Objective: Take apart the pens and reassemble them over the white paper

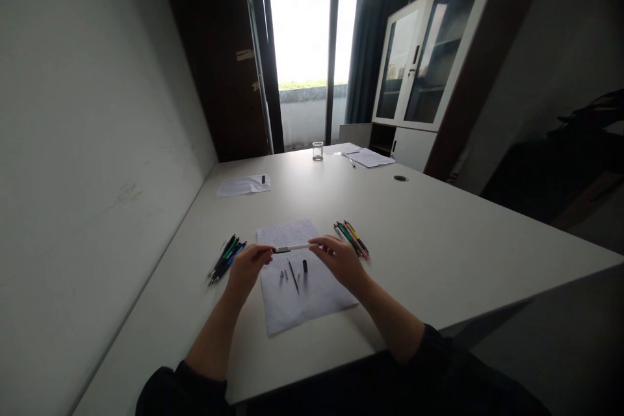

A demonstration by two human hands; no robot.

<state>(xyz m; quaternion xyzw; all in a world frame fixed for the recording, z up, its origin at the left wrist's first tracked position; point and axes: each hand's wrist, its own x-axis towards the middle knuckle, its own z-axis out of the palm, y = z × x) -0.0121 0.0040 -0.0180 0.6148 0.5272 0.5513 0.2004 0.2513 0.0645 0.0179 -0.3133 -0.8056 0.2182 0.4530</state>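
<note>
A slim white pen barrel (295,247) with a dark left end is held level above a paper sheet (312,302). My left hand (249,265) pinches its dark left end, and my right hand (338,260) pinches its right end. Below it on the paper lie a thin dark refill (293,277), a short black cap (305,266) and small parts (283,275). A bunch of dark and blue pens (227,261) is just left of my left hand. Green, pink and yellow pens (353,238) lie beyond my right hand.
On the white table (439,240), a glass jar (318,151) stands at the far edge beside loose papers (369,157) and a pen (351,162). A plastic sleeve (244,185) lies far left, near the wall. The cable hole (400,178) is far right.
</note>
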